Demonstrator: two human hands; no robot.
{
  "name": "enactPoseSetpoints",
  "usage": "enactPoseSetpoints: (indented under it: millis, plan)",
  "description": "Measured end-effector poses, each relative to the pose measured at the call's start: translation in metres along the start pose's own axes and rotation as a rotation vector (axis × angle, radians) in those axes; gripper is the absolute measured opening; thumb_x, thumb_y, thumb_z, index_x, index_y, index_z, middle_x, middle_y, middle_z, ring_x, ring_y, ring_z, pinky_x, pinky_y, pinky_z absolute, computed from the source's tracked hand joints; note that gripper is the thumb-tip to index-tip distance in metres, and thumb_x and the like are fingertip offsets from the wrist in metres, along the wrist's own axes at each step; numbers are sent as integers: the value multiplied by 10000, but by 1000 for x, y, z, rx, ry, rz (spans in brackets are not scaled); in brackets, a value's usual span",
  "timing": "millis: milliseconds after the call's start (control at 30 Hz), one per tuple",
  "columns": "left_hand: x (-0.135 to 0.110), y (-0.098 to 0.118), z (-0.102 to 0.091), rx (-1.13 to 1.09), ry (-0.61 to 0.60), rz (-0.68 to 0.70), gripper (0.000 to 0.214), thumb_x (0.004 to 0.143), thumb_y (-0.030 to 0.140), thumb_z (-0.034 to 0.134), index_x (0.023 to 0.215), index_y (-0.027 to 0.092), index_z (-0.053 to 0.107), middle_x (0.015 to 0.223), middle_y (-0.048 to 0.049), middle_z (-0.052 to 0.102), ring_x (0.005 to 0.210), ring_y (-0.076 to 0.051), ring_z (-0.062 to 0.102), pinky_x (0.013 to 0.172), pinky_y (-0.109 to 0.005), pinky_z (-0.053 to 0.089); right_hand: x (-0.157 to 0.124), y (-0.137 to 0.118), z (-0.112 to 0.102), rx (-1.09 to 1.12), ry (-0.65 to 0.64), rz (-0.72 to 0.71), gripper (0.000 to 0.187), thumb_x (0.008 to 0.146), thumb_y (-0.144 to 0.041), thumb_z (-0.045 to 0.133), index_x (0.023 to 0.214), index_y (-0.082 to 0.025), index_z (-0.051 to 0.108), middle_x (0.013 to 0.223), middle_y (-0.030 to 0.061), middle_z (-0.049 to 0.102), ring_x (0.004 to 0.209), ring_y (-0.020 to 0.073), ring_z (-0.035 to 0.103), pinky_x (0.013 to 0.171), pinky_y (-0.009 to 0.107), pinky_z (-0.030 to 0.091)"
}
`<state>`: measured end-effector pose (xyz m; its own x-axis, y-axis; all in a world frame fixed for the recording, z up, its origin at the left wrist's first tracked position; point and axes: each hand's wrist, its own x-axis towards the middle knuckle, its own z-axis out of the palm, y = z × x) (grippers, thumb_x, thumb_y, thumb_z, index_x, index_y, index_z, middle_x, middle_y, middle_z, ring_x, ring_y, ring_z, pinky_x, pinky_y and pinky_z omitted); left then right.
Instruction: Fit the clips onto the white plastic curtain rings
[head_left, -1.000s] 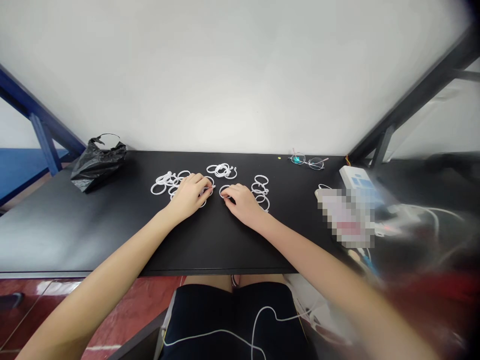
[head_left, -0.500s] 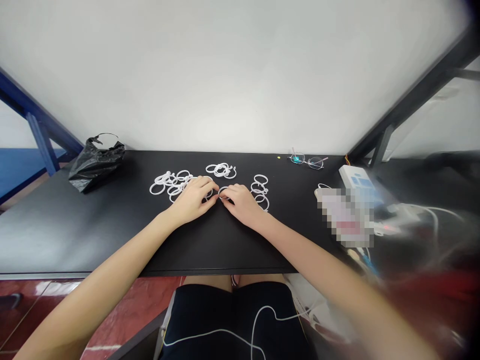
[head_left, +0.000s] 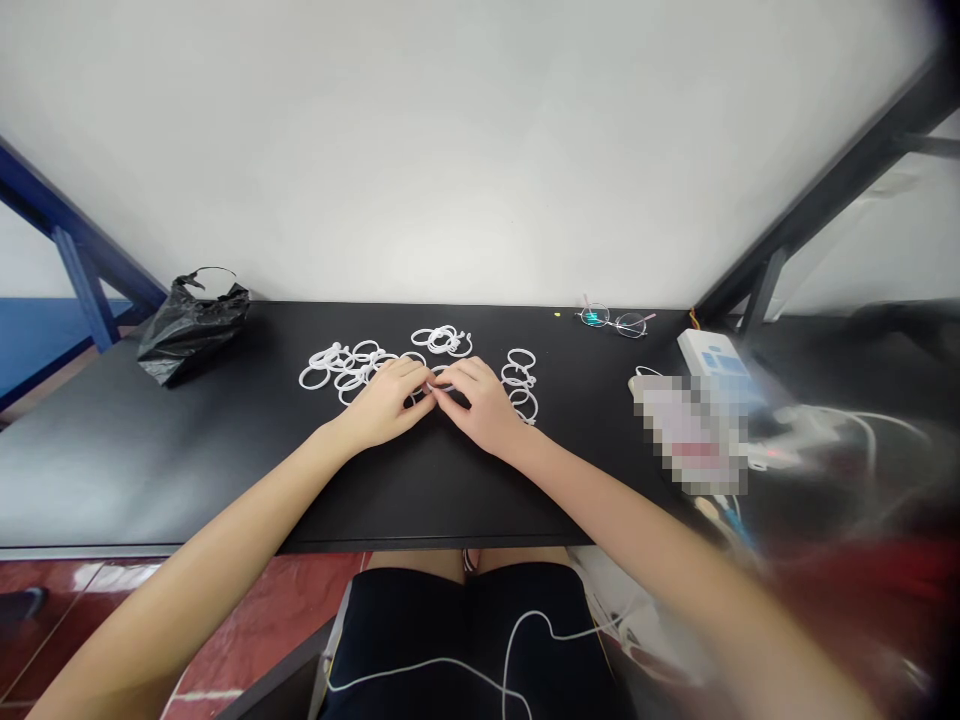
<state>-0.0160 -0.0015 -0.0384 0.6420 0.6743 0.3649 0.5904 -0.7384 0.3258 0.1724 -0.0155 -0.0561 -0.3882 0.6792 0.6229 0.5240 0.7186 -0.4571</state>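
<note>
Near the middle of the black table, my left hand (head_left: pixel 390 402) and my right hand (head_left: pixel 481 405) meet fingertip to fingertip. Both have thumb and fingers pinched on a white plastic ring (head_left: pixel 445 388), which the fingers partly cover. A loose pile of similar white rings with small ball-like ends (head_left: pixel 328 356) lies left of my left hand and runs under its fingers. Behind my hands rests a small cluster of rings (head_left: pixel 444 341). Several more rings (head_left: pixel 517 379) form a short column just right of my right hand.
A crumpled black plastic bag (head_left: pixel 196 330) stands at the back left. Eyeglasses (head_left: pixel 615 322) lie by the wall. On the right are a white box (head_left: pixel 716 365), a pixelated flat object (head_left: pixel 690 435) and white cables. The table's front edge (head_left: pixel 465 544) is above my lap.
Both hands have shifted slightly left, and their fingertips are closer together around the ring. The piles of rings look unchanged.
</note>
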Motion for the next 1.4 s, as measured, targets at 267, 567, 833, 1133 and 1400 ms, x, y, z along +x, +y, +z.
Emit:
enactPoseSetpoints:
  millis: [267,567,833,1133,1400]
  plan:
    - [-2,-2,-1,10,147,-29,109,935,255,458,874,200,530,820,-46,607,789,-208,514,778,-369,401,-3,-4,-1,77,109,83,123,935,-273,565,999,-197,639,1221,125,560,1011,200,620,929,379,514]
    - [-2,-2,-3,22,172,-29,115,928,279,485,852,202,523,837,-44,624,804,-205,536,792,-367,406,-3,0,-2,150,78,68,153,967,-247,502,1027,-190,631,926,62,678,834,169,634,820,325,532]
    - [-6,2,-3,-48,126,8,330,894,341,568,1174,189,481,1069,-94,625,995,-236,583,918,-391,427,-4,-2,-1,172,115,-64,189,981,-250,495,1002,-186,672,872,54,695,807,153,651,781,295,543]
    - [-4,4,-6,-190,94,47,292,1004,311,346,969,165,596,859,-62,605,830,-206,546,809,-364,415,-4,-2,2,178,127,-118,192,983,-251,496,1000,-202,681,841,39,713,762,138,656,745,283,562]
    - [-1,6,-4,-224,75,-23,342,1007,334,322,793,173,535,757,-38,537,742,-187,491,726,-327,400,-3,-5,0,261,142,-91,159,961,-216,520,977,-202,678,857,29,736,764,132,680,752,270,564]
